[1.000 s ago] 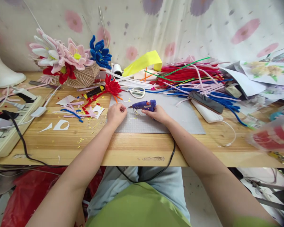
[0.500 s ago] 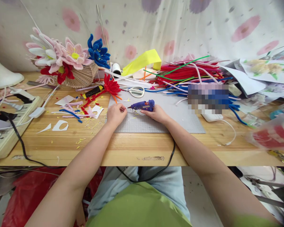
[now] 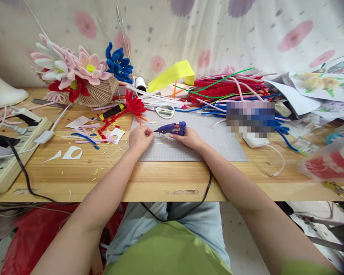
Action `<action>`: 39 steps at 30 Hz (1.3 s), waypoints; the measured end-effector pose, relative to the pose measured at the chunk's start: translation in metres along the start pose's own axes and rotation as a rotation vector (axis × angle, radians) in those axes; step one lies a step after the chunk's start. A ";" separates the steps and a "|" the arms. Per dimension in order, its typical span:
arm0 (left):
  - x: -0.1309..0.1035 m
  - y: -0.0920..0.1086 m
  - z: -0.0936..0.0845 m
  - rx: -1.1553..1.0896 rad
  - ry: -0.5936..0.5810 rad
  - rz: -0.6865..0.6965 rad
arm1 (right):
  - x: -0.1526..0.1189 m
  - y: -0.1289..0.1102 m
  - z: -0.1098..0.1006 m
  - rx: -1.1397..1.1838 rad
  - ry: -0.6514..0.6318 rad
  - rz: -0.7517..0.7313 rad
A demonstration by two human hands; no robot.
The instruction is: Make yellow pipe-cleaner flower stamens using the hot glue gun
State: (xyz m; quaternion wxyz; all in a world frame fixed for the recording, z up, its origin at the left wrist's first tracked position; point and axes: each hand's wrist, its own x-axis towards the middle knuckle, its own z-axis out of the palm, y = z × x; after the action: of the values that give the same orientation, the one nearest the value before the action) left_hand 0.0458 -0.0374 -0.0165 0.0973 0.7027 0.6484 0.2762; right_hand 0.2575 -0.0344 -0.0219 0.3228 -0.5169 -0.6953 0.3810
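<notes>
My right hand (image 3: 189, 138) is wrapped round a blue hot glue gun (image 3: 173, 128), its nozzle pointing left. The nozzle tip reaches the pinched fingertips of my left hand (image 3: 140, 138); what they hold is too small to make out. Just beyond the left hand is a red pipe-cleaner flower (image 3: 134, 103), with orange stems (image 3: 139, 120) running down towards that hand. I cannot tell whether the hand touches them. Under both hands lies a grey cutting mat (image 3: 218, 147), and white-handled scissors (image 3: 165, 111) rest at its far edge.
Pipe-cleaner flowers (image 3: 90, 67) stand at the back left. Coloured pipe cleaners (image 3: 232, 88) are heaped at the back right. Scraps (image 3: 86, 135) and a yellow-black cutter (image 3: 112, 111) lie left of the mat. The gun's black cord (image 3: 208, 187) hangs over the table edge near a power strip (image 3: 37, 137).
Both hands and the glue gun hold almost the same place, with the nozzle still at the left fingertips. The whole view has shifted very slightly.
</notes>
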 end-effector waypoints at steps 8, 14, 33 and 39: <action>0.000 -0.001 0.000 -0.008 0.002 0.008 | 0.000 0.000 0.000 0.019 0.001 0.002; -0.001 0.000 -0.001 -0.002 0.001 0.004 | 0.001 0.003 0.000 0.005 0.016 -0.008; -0.001 -0.007 0.000 -0.227 0.106 0.089 | -0.001 0.003 -0.014 -0.067 0.127 0.071; 0.002 -0.017 -0.004 -0.414 0.137 0.057 | -0.007 0.012 -0.049 -0.050 0.339 0.202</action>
State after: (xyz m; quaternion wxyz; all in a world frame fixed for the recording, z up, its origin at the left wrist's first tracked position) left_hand 0.0285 -0.0342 -0.0210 0.1874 0.6654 0.5629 0.4531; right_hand 0.3067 -0.0291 -0.0082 0.3825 -0.6487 -0.5848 0.3015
